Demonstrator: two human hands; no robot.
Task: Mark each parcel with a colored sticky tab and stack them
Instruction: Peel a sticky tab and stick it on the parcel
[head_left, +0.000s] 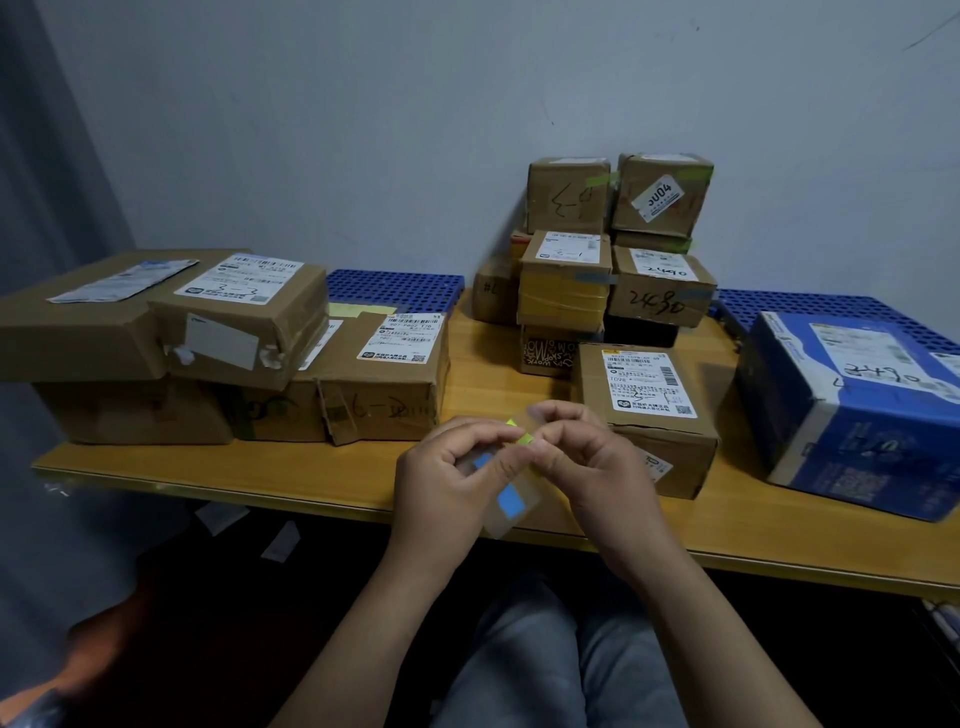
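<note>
My left hand (449, 486) holds a clear sheet of sticky tabs (511, 501) with blue tabs on it, above the table's front edge. My right hand (587, 457) pinches a yellow-green tab (521, 432) at the top of that sheet. Just behind my right hand sits a small brown parcel (649, 415) with a white label. A stack of several small parcels (613, 260) stands at the back against the wall. Brown parcels (208, 343) are piled on the left. A blue parcel (857, 410) lies on the right.
The wooden table (249, 473) runs left to right, its front edge close to my knees. Blue perforated panels (395, 288) lie behind the parcels at the back. A grey wall closes the far side. Paper scraps (283, 540) lie on the dark floor below.
</note>
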